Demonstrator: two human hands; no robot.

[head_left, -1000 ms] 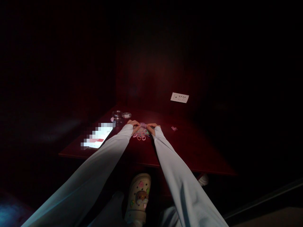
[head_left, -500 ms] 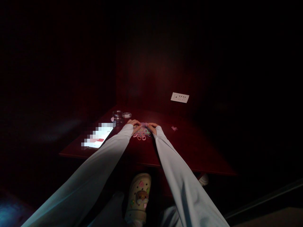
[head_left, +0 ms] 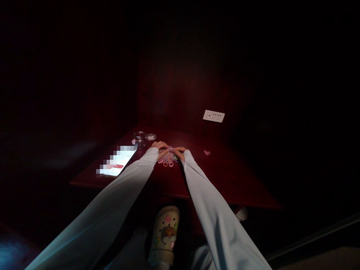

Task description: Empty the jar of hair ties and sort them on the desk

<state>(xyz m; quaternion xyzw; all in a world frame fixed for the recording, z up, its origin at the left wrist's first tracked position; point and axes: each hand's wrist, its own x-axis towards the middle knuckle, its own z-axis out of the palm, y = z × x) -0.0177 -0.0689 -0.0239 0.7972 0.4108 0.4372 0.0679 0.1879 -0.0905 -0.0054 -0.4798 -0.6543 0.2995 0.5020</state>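
The left hand [head_left: 160, 147] and the right hand [head_left: 181, 152] reach far out on long straight arms in pale blue sleeves. They meet over a little pile of colored rings [head_left: 168, 161] on the dark red table [head_left: 225, 180]. The fingers curl down and pinch something tiny between them. It is too small and dark to tell what it is.

Since a moment ago the hands have moved a bit closer together. The pile stayed put.

A glass jar [head_left: 140, 137] and a small lid [head_left: 150, 137] sit just past the left hand. A phone [head_left: 116, 162] lies to the left. A tiny pink bit [head_left: 207, 152] lies to the right. A white wall socket [head_left: 213, 116] is behind. A shoe [head_left: 164, 234] shows below the table.
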